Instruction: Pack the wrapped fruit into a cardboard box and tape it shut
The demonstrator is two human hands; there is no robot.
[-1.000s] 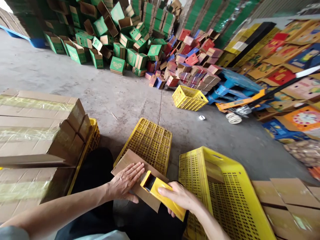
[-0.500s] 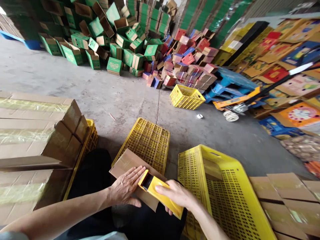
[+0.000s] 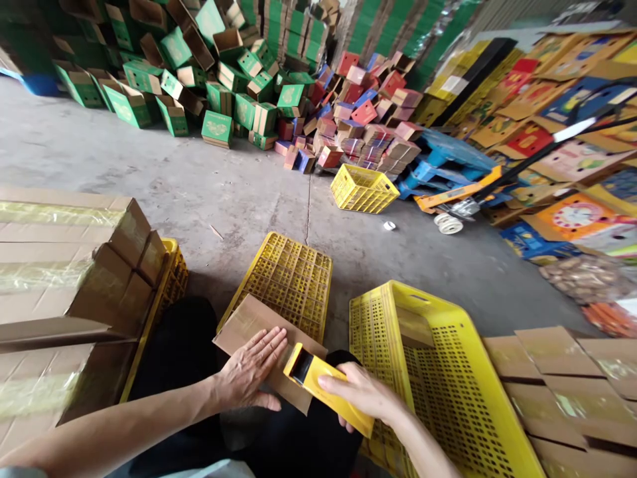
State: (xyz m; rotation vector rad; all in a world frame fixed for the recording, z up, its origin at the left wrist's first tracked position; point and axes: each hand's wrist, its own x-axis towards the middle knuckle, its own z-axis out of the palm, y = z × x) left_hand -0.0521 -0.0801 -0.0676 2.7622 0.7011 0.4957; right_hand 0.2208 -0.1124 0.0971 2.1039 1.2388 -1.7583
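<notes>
We hold a flat brown cardboard box [image 3: 249,332] on our lap, with its far end resting on an upside-down yellow crate [image 3: 288,279]. Our left hand [image 3: 251,375] lies flat on the box with the fingers spread wide, pressing it down. Our right hand [image 3: 363,395] is wrapped around a yellow tape tool [image 3: 323,385], and the tool's dark front end sits right at the near edge of the box, just beside our left fingers.

We think the taping of this box is partly done: a shiny strip seems to run along the top of the box, but we cannot tell how far it goes. The tool touches the box, so this box is not finished yet.

On our left is a pile of taped boxes [image 3: 64,265], which look done. On our right, past the big yellow basket [image 3: 448,398], lie more flat boxes [image 3: 557,378]; we cannot tell whether they are done or not
</notes>
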